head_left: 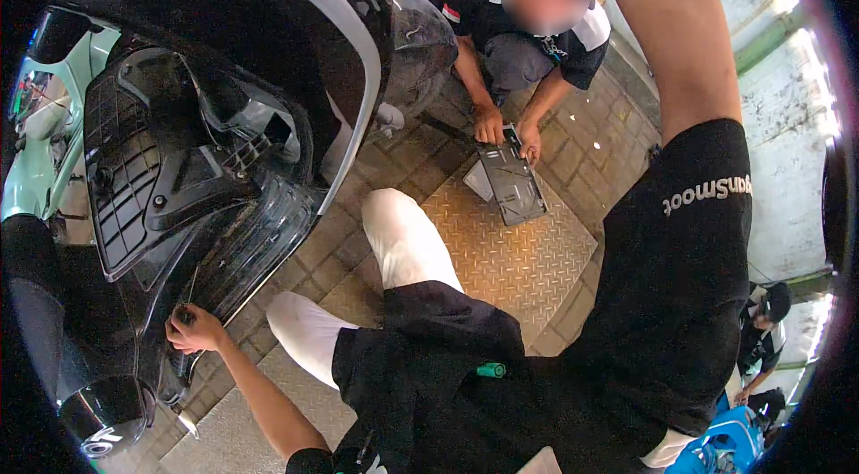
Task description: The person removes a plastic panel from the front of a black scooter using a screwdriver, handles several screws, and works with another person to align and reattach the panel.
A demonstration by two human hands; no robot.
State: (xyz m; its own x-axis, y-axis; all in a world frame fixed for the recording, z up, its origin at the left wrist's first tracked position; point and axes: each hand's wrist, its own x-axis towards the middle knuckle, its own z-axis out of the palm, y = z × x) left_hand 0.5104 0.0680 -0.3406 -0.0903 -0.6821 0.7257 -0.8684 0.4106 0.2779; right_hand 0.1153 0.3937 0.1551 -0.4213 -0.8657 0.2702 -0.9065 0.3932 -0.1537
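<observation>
My left hand (197,331) is closed around a dark, round-ended object (185,316), perhaps a handle; its kind is hard to make out. The hand rests against the lower edge of a scooter's glossy black body (259,246). Above it is the scooter's ribbed black floorboard panel (116,165), with a bolt-like round spot in it. My right arm (684,45) is raised and leaves the picture at the top, so its hand is out of sight.
Across from me a crouching person (528,18) holds a flat black plastic panel (512,183) over a textured metal plate (501,268). A mint-green scooter (40,152) stands at the far left. Another person (765,331) and a blue object (720,443) are at the right.
</observation>
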